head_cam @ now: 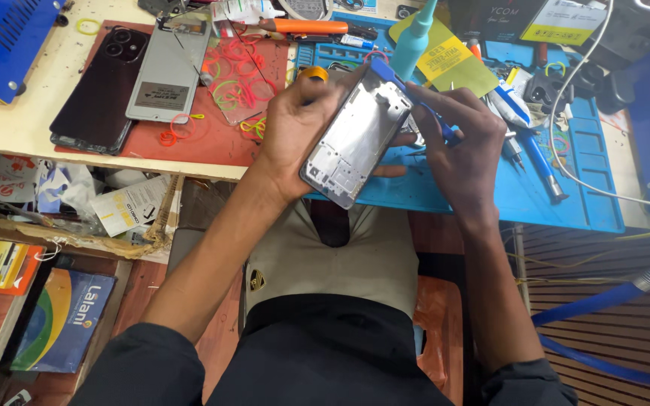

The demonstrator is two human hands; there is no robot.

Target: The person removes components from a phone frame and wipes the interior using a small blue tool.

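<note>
— What do you have in your hands?

— My left hand [295, 124] is closed around a silver phone frame [355, 139]. I hold it tilted, above the near edge of the blue work mat [566, 192], with my thumb on its left side and my fingers behind it. My right hand [464, 146] is closed on a blue plastic pry tool [408, 94]. The flat tip of the tool touches the upper corner of the frame.

— And what is around them?

— Just behind the frame stands a teal glue bottle [415, 41], and beside it lies a yellow sheet [449, 64]. To my left is a red mat [189, 143] with many coloured rubber bands [238, 75] on it. A dark phone [103, 86] lies there with its cameras up, and a grey back panel [168, 71] lies just beside it, touching its edge. A blue box [5, 41] is at the far left corner of the table. On the right, a white cable [588, 98] crosses the blue mat, near a blue-handled screwdriver [539, 162]. An orange-handled tool [302, 26] lies at the back, well apart from my hands.
</note>
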